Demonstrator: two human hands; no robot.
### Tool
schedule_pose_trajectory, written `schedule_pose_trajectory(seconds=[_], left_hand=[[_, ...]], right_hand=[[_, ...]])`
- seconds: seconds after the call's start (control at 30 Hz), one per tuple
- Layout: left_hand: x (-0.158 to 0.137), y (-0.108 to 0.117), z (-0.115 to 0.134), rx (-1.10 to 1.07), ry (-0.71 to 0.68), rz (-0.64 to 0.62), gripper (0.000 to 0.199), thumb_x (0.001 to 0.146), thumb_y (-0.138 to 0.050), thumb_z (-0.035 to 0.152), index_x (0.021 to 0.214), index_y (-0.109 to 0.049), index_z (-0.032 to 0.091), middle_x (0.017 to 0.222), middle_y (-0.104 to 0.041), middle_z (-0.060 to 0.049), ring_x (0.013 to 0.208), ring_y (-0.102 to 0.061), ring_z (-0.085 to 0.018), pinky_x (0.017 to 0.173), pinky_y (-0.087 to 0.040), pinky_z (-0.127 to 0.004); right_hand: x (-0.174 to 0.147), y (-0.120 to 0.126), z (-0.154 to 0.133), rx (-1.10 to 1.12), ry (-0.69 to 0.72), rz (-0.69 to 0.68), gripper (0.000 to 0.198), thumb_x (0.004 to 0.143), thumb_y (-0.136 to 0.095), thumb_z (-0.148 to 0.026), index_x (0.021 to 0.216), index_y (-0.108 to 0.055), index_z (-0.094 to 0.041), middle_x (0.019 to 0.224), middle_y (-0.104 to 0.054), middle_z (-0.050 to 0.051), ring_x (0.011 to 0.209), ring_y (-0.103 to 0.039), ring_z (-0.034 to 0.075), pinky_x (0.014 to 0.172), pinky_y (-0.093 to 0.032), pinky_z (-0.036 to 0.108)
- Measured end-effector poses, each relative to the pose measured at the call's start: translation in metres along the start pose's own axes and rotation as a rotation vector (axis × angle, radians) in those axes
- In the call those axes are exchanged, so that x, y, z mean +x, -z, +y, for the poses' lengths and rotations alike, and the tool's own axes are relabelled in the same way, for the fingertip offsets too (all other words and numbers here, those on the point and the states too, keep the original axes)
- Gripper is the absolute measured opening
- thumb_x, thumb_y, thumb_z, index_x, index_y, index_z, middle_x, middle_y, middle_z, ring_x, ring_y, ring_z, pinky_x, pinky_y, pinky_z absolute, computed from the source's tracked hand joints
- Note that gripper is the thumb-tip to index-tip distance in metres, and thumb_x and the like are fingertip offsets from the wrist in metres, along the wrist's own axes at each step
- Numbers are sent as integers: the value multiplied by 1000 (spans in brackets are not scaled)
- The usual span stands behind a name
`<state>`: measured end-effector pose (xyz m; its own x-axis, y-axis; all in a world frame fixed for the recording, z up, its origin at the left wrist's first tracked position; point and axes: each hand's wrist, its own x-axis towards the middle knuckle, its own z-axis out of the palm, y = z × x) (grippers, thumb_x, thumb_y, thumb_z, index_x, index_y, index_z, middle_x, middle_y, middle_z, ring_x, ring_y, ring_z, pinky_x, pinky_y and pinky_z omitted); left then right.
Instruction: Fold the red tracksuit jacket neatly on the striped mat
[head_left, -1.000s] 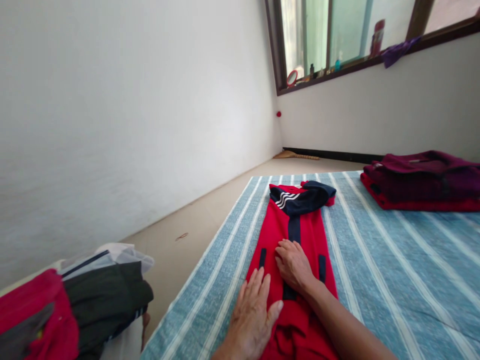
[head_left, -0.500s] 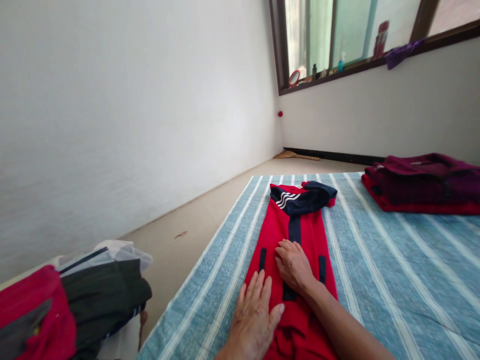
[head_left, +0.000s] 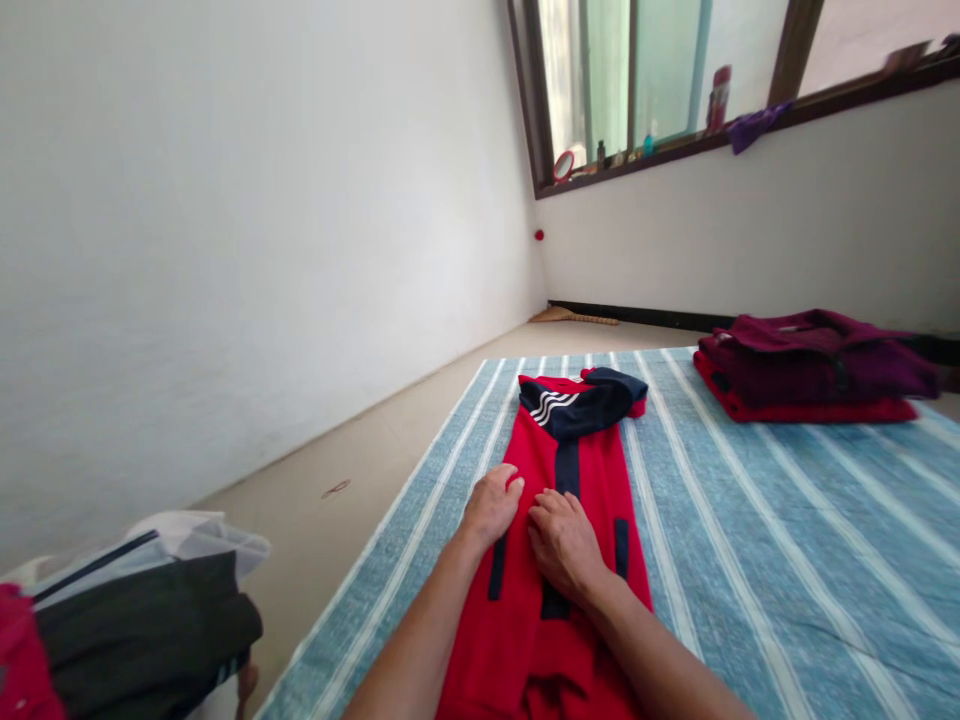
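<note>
A red jacket (head_left: 536, 640) with a navy collar, white stripes and dark strips lies lengthwise in front of me, its collar end away from me. The lower end bunches into folds. At the jacket's left edge my left hand (head_left: 493, 505) is closed, fingers curled over the cloth and thumb on top. My right hand (head_left: 566, 545) rests on the jacket's middle, beside the dark centre strip, with its fingers bent and lying on the fabric; their tips are partly hidden.
The jacket lies on a blue-and-white striped cover (head_left: 720, 560). Folded maroon and red clothes (head_left: 814, 365) are stacked at the right. A pile of dark, white and red clothes (head_left: 142, 620) sits low at the left. A white wall (head_left: 262, 220) and a window sill (head_left: 660, 155) with small items stand beyond.
My left hand has moved up and away from me, from lying flat on the jacket to curling at its left edge. My right hand stays on the middle. The view has shifted slightly right.
</note>
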<state>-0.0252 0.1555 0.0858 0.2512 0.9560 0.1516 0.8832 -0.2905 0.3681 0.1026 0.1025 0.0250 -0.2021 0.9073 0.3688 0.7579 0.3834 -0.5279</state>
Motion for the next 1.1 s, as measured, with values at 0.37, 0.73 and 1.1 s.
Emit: schedule_pose_trajectory(seconds=[0.37,0.73,1.1], left_hand=[[1,-51,-38,80,-101,115,37,87,-37,21,116,-57,11,131,-54,-16,126,-47,-24,106,-38,-45],[0,-44,-35,25,25,121,37,86,-39,19,117,-58,14,132,-55,-13,125,-48,-20,107,-35,-39],[0,-2,-46,-174,482,-15,26,67,-67,42,68,-61,16,52,-58,-1,56,-58,-19,49,-37,-26]], right_hand=[[3,-11,2,86,24,194,20,83,-48,-11,86,-65,-21,105,-65,7,110,-54,23,99,-35,38],[2,-14,5,69,70,260,21,79,-48,-8,87,-65,-19,105,-64,9,109,-54,25,97,-40,39],[0,-15,7,51,65,278,21,81,-46,-10,85,-65,-17,102,-64,11,108,-54,25,96,-42,39]])
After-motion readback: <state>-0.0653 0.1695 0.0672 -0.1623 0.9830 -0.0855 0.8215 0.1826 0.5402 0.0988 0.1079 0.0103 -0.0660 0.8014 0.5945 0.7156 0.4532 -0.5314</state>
